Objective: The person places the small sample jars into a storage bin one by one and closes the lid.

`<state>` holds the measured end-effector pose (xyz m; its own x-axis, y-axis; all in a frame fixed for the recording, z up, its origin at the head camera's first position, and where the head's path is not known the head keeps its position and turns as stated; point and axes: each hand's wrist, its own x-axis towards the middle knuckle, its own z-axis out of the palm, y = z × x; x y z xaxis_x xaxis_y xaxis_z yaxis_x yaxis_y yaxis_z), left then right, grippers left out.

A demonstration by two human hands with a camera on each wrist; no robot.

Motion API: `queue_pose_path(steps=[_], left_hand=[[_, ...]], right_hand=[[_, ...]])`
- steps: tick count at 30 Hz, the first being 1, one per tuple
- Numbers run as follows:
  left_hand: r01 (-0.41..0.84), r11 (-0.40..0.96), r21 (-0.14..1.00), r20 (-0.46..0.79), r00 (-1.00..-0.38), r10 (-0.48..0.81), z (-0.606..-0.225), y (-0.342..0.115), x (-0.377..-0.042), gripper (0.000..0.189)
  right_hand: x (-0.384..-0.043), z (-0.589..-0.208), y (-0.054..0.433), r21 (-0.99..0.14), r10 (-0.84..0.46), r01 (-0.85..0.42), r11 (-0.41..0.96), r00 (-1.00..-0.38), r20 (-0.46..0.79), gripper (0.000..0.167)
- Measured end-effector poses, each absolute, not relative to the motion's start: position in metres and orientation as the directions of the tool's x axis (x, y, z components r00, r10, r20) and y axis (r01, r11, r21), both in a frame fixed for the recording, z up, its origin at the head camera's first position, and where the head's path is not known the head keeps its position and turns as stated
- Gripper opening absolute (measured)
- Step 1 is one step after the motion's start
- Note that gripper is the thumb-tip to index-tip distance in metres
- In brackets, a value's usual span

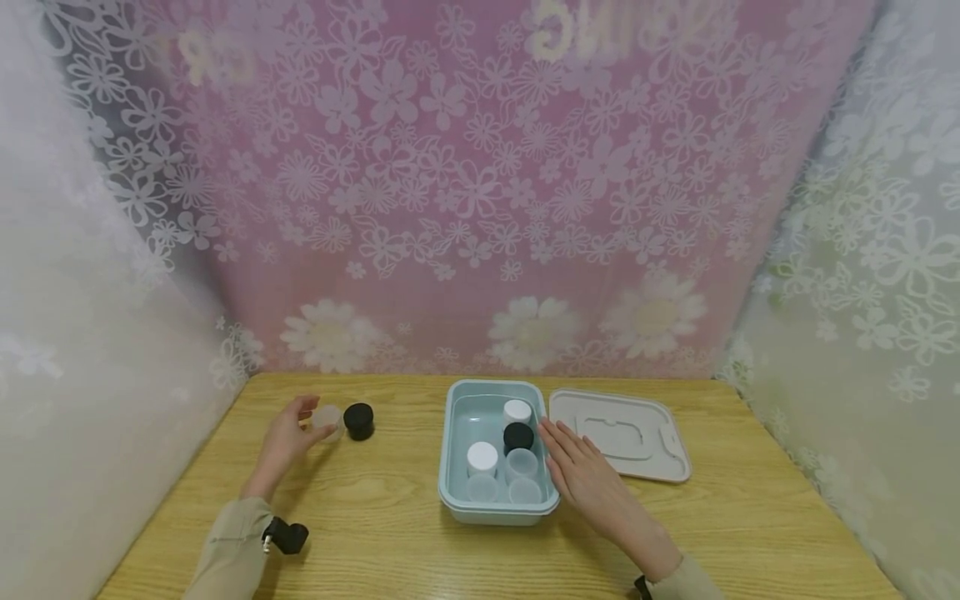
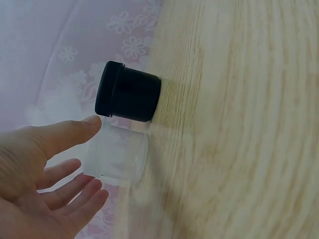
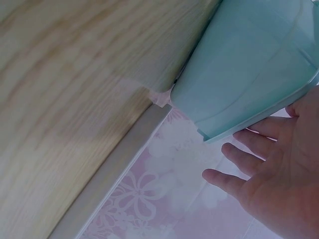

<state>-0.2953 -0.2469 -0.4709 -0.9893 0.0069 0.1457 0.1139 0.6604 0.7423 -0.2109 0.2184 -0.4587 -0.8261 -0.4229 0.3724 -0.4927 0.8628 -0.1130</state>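
So, L hand: thumb & fingers spread loosely around a clear jar, relaxed; can't tell if they press it. Jar's upright on the table b/w thumb & fingertips, w/ a black jar just past the thumb, also upright. R hand: fingers straight & slanted along the R rim of a blue box, grasping nothing. Under both hands, a wood-grain table. Forearms angle inward from the near side, pale sleeves, black gadget on L wrist. In the box, L of the R fingers: 2 white-topped jars, a black-topped jar near the fingertips, 3 clear jars toward the near end. R of those fingertips, a grey lid flat on the table. Farthest out, pink floral curtain beyond the table, pale floral drapes L & R.
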Motion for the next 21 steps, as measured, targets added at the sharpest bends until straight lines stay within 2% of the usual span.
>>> queue_pose_path(steps=[9, 21], left_hand=[[0.120, 0.640, 0.759, 0.149, -0.989, 0.008, -0.475, -0.250, -0.297, 0.058], [0.173, 0.624, 0.762, 0.257, -0.965, -0.046, -0.454, -0.243, -0.290, 0.056]], right_hand=[[-0.211, -0.459, 0.218, -0.108, -0.428, -0.504, 0.857, -0.813, 0.396, 0.050], [-0.211, -0.460, 0.218, -0.109, -0.424, -0.500, 0.859, -0.815, 0.395, 0.050]])
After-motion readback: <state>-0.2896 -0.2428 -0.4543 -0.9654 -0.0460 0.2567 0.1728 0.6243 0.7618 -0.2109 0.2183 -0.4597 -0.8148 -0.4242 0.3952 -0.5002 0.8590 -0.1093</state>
